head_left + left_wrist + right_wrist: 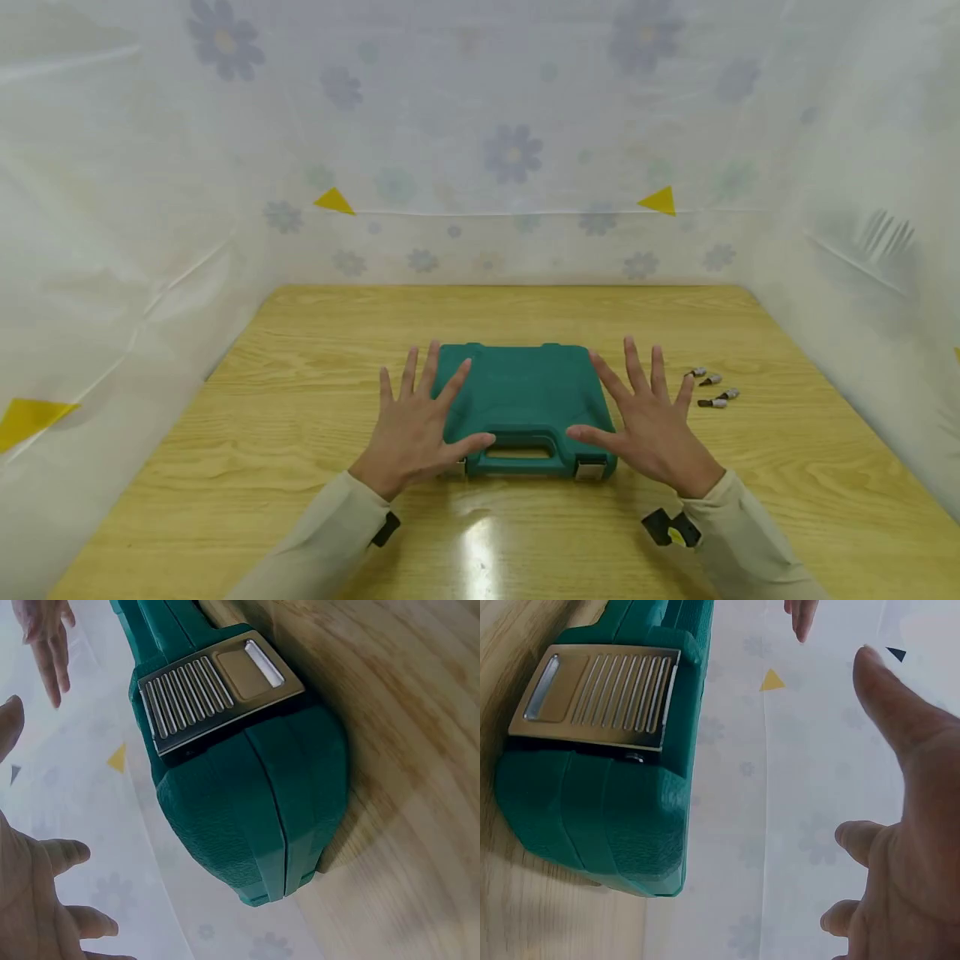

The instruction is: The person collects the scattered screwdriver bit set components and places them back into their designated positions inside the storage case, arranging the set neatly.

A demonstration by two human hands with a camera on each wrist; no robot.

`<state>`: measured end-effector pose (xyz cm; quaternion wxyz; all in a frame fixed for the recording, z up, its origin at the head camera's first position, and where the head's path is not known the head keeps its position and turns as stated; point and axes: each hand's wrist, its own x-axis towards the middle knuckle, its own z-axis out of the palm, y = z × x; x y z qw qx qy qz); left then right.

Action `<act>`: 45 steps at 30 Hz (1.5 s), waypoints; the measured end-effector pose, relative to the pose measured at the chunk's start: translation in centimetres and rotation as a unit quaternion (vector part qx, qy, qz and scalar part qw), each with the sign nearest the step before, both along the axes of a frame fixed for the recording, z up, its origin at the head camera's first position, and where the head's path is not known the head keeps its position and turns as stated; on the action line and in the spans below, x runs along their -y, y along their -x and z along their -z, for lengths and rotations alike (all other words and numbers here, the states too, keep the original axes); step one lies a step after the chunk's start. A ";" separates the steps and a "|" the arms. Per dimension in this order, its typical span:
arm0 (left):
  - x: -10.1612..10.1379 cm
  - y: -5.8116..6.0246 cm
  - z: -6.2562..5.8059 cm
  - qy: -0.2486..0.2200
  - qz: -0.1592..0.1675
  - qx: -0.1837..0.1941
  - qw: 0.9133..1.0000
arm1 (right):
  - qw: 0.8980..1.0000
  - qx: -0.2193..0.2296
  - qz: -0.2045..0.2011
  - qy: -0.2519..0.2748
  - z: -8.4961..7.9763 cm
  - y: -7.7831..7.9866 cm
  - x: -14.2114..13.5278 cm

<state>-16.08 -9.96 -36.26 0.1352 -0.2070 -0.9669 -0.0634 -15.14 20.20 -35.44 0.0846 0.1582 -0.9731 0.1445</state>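
A green plastic carrying case (525, 387) lies flat and closed on the wooden table, its handle toward the person. Metal latches flank the handle; one latch (221, 694) fills much of the left wrist view, the other latch (596, 697) shows in the right wrist view. Over the case's left side my left hand (420, 429) spreads its straight fingers, holding nothing. My right hand (652, 425) is spread likewise over the right side, also holding nothing. Both wrist views show the palms raised apart from the case.
Several small dark-and-silver bits (712, 403) lie on the table (300, 375) to the right of the case, beyond the right hand. White floral sheeting (480, 108) walls the table at the back and sides, with yellow triangles (660, 202) stuck on it.
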 end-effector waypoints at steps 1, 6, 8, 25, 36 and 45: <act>0.0 0.0 0.1 0.000 0.000 -0.001 1.000 | 1.000 0.001 0.000 0.001 0.0 0.0 0.0; 0.2 0.1 0.2 0.000 0.006 -0.001 1.000 | 1.000 0.013 -0.014 0.001 0.2 0.3 -0.1; 0.4 0.2 0.4 0.005 0.011 -0.001 1.000 | 0.999 0.022 -0.026 0.005 0.4 0.4 -0.2; 1.2 1.1 1.8 0.024 0.102 0.065 0.992 | 0.971 0.128 -0.162 0.119 2.6 1.1 -1.6; 1.8 1.5 2.4 0.009 0.125 0.098 0.987 | 0.967 0.136 -0.176 0.122 3.2 1.3 -1.8; 2.1 1.7 2.8 -0.001 0.138 0.119 0.983 | 0.963 0.148 -0.182 0.129 3.4 1.6 -1.9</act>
